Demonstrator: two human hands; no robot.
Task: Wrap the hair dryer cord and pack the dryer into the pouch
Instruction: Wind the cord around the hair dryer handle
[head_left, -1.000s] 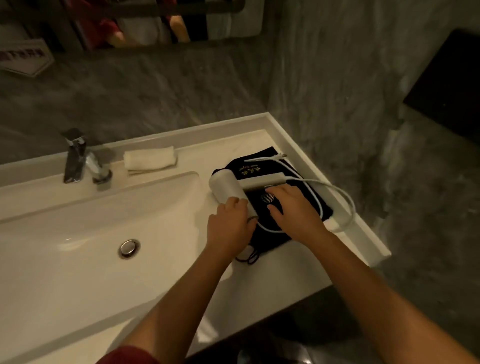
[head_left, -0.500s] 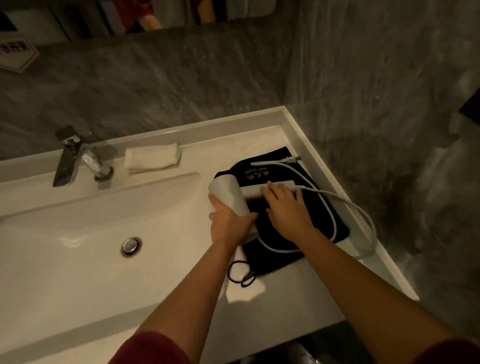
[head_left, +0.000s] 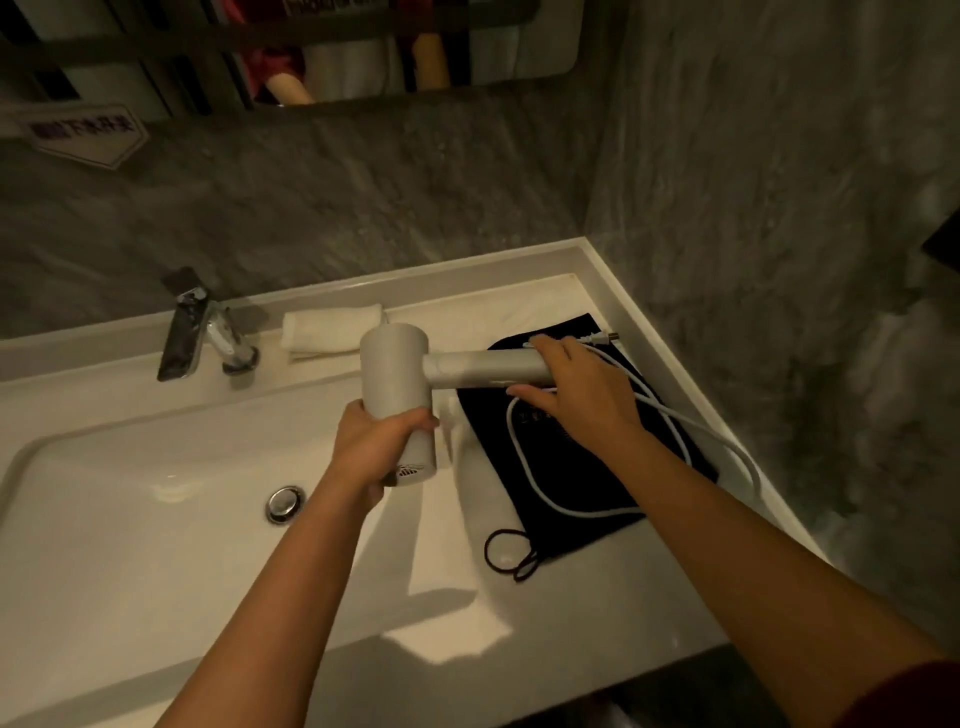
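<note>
A white hair dryer (head_left: 397, 374) is lifted above the counter, its handle pointing right. My left hand (head_left: 376, 449) grips the lower end of its barrel. My right hand (head_left: 576, 395) is closed around the end of the handle. The white cord (head_left: 530, 483) runs from the handle in loose loops over the black pouch (head_left: 571, 514), and its plug (head_left: 602, 338) rests at the pouch's far corner. The pouch lies flat on the counter, its dark drawstring (head_left: 511, 553) trailing off the near-left corner.
A white basin (head_left: 130, 519) with a metal drain (head_left: 284, 503) fills the left. A chrome tap (head_left: 200, 332) stands behind it, next to a folded white towel (head_left: 322, 332). Grey walls close in behind and on the right. The counter edge (head_left: 727, 395) runs along the right wall.
The dryer has been lifted off the pouch and shifted left over the basin's edge, held by both hands. My right hand moved from lying on the handle to gripping its end.
</note>
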